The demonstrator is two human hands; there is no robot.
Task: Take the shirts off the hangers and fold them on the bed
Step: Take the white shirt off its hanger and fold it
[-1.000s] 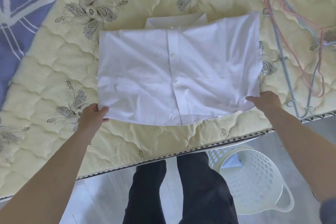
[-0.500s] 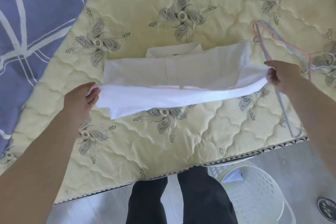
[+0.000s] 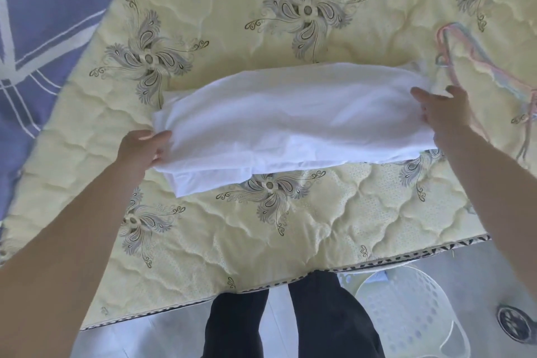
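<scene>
Pinching the left end of the folded white shirt [image 3: 290, 113] with the left hand [image 3: 142, 148], thumb on top. Clasping the right end with the right hand [image 3: 444, 113], thumb on top too, right across the middle of the bed [image 3: 261, 235]. Just beside that hand, pink and blue hangers [image 3: 479, 67].

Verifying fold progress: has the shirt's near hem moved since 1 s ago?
Yes. Left hand and right hand carried the near hem of the white shirt away from the mattress edge, folding it over; the floral motif it covered now shows.
</scene>
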